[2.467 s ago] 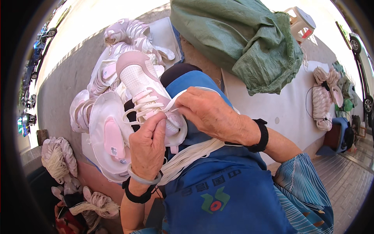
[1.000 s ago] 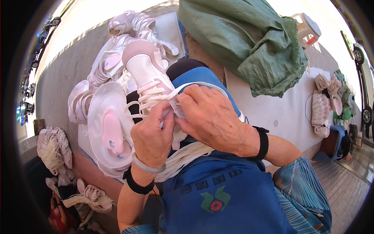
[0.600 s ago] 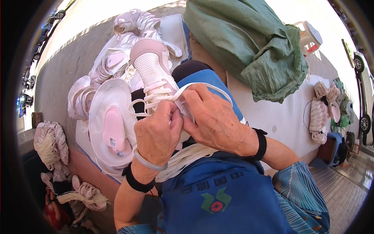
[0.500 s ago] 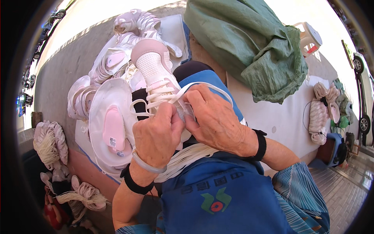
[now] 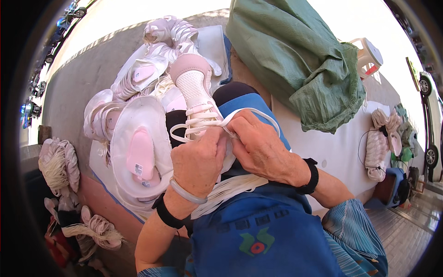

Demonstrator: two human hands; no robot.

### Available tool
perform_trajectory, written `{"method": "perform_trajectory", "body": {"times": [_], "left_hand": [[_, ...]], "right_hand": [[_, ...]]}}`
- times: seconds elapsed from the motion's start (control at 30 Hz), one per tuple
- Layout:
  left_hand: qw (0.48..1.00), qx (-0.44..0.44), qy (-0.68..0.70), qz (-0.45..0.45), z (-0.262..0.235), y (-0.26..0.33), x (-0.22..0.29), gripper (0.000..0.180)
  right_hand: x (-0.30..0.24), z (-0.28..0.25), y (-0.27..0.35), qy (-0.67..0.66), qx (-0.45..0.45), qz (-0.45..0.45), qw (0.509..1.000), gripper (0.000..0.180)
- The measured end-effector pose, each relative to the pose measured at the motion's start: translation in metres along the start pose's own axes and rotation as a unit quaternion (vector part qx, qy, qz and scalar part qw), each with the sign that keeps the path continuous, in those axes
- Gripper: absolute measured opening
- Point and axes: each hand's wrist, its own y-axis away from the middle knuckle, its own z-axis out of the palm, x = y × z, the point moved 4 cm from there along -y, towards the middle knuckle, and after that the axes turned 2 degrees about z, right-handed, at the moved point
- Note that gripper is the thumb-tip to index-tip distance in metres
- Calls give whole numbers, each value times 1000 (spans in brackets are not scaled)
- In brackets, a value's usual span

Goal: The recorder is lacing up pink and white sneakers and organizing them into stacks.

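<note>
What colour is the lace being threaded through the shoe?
White flat lace, on a pale pink mesh shoe; head view.

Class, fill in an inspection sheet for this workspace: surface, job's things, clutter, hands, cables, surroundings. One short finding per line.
Surface: white table top, partly bare.
Job's things: pale pink shoe on the lap, white lace threaded through it; bundle of white laces below.
Clutter: heap of pink shoes; green sack; more shoes at right.
Hands: left hand and right hand both pinch the lace.
Cables: nothing seen.
Surroundings: white plastic stool, parked car, shoe bundles on ground.
</note>
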Motion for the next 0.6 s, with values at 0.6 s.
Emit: {"method": "perform_trajectory", "body": {"times": [0.6], "left_hand": [[865,-165,430,-200,-76,45,-37,9]], "right_hand": [[-36,6,14,175,73,-115,975,47]]}}
